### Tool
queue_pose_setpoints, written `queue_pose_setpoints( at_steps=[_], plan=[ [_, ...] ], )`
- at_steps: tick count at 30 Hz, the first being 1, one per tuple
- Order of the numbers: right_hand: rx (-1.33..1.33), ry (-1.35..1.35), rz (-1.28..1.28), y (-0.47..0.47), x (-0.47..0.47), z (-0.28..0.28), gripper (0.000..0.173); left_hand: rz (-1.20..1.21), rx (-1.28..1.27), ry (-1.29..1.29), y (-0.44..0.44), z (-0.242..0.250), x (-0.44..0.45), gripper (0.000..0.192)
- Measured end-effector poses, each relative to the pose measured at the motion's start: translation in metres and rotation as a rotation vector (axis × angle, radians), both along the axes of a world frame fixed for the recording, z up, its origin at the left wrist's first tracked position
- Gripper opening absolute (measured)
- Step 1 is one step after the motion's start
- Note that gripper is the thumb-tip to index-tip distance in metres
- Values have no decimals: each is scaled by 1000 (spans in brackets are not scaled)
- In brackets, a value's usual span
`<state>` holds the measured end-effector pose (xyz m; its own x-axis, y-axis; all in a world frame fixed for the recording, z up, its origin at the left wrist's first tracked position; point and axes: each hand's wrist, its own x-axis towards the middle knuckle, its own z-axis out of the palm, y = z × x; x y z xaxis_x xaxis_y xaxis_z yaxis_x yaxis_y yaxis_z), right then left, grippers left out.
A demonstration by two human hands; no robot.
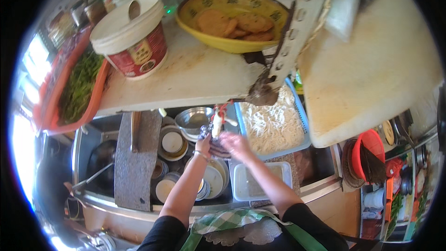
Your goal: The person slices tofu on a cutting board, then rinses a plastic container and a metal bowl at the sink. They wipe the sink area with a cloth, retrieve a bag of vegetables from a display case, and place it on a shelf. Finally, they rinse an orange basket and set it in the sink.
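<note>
Both my hands reach into a sink beneath a shelf. My left hand [203, 145], with a bracelet at the wrist, is beside a faucet [217, 127] wrapped in pale material with red ties. My right hand [237, 145] is motion-blurred, just right of the faucet. Between and under the hands lies a striped brownish item [220, 150], too unclear to name; whether either hand grips it I cannot tell. Stacked plates [213, 181], bowls [172, 142] and a metal basin [193, 118] fill the sink around them.
A blue basket of white noodles [273, 122] and a clear plastic tub [262, 181] are right of the sink. A stone slab [137, 174] bridges its left side. Overhead, the shelf [195, 76] holds a white bucket [129, 38] and a yellow bowl [230, 43]. Another person [52, 191] is at left.
</note>
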<state>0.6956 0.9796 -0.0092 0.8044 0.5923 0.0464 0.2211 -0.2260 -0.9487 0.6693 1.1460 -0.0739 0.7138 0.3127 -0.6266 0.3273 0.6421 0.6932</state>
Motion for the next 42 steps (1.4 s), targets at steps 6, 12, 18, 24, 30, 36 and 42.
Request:
queue_pose_setpoints(
  at_steps=[6,12,18,24,30,36,42],
  plan=[
    [360,-208,116,-27,26,118,53,-135,554,-9,-16,29,-1,25],
    [488,72,258,-9,54,118,29,-315,1116,122,-3,50,-7,42],
    [385,253,-223,-22,28,30,31,-138,1318,-141,-24,79,5,65],
    [664,1134,-102,-1,2,-43,42,-340,1167,-220,-59,104,-23,28],
    [423,925,-179,33,15,-37,20,-89,1175,-223,-61,38,-111,52],
    [45,286,-5,42,3,-23,18,-745,710,107,-98,-66,-98,46],
    [150,239,-187,-5,8,10,23,-1011,1032,47,-26,-65,-104,28]
  ],
)
